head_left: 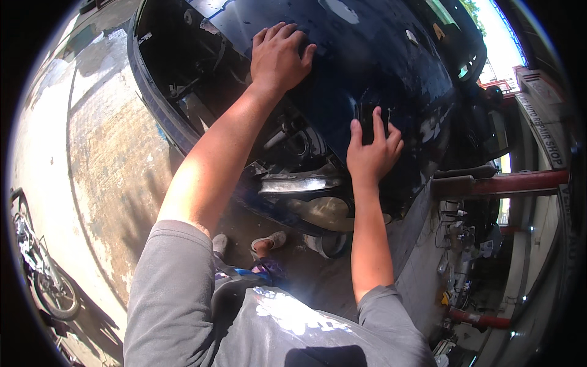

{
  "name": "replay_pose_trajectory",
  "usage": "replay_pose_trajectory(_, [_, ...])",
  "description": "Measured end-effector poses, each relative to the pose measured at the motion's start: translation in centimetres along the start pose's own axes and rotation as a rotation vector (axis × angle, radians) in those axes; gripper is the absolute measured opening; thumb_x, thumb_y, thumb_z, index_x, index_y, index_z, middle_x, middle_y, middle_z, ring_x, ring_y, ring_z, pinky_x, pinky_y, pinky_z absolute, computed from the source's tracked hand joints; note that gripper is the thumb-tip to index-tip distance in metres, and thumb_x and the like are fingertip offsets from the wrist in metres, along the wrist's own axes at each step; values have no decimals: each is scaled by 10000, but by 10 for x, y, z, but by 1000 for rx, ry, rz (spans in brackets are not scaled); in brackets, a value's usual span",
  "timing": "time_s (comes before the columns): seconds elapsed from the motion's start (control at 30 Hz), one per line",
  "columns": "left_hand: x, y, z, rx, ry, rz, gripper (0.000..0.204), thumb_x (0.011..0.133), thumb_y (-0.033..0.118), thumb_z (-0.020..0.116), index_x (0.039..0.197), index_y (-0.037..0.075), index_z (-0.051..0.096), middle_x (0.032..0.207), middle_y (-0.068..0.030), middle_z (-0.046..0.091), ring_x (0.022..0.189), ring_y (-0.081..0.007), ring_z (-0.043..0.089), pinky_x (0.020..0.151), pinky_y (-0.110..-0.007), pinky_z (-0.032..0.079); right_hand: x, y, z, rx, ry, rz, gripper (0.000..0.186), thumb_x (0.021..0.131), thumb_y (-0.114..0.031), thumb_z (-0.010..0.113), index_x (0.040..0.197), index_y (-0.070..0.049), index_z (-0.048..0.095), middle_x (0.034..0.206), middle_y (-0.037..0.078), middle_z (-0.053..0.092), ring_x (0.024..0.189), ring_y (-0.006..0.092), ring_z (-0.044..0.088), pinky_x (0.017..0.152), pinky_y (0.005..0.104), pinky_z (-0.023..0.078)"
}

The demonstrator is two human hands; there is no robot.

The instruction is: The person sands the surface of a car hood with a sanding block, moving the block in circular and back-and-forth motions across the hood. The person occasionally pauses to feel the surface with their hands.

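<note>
The dark blue hood [330, 67] of a car lies in front of me, glossy with pale patches on it. My left hand [281, 58] rests on the hood near its left edge, fingers apart and stretched out. Lower down and to the right, my right hand [375, 150] is at the hood's near part, thumb and fingers spread around a dark crease. I make out nothing held in either hand. Below the hood, the car's front is exposed, with a shiny metal bar [299, 183] across it.
A round bucket-like container [330, 244] stands on the ground below the car front, near a foot in a slipper [271, 240]. Sunlit concrete [104, 122] stretches along the left, where a motorcycle [52, 281] stands. To the right are a red post [501, 183] and cluttered shop items [458, 251].
</note>
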State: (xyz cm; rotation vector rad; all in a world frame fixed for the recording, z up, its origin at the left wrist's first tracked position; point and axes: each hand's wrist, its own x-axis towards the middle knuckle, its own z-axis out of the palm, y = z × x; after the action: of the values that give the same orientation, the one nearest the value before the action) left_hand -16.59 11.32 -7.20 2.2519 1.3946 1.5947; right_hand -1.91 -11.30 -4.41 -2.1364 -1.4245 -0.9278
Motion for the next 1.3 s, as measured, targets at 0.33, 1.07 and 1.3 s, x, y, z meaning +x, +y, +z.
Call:
replay_pose_trajectory(0.33, [4,1,-3,-10,-40,-24,392,1045,470,695,1222,137,802,1464,-77,707,1464,-301,569,1245,-494,356,28,26,9,5,-29,-18,532,941,-460,836,1406,-207,782,1279,182,663,1210,378,614,1058,504,507])
replay_pose_trajectory(1.07, [2,-3,0,-100,41,-30,323,1011,411,724,1113,119,814,1360,-54,754,1412,-271,604,1220,-477,375,36,101,15,66,-84,-10,538,953,-487,815,1438,-260,755,1369,133,667,1209,381,634,1030,528,526])
replay_pose_trajectory(1.3, [5,-4,-2,-18,29,-2,310,1034,427,720,1106,145,828,1366,-27,761,1374,-268,638,1184,-451,411,-37,41,-31,181,-206,-278,629,862,-439,896,1462,-325,744,1520,75,630,1156,293,604,991,427,472])
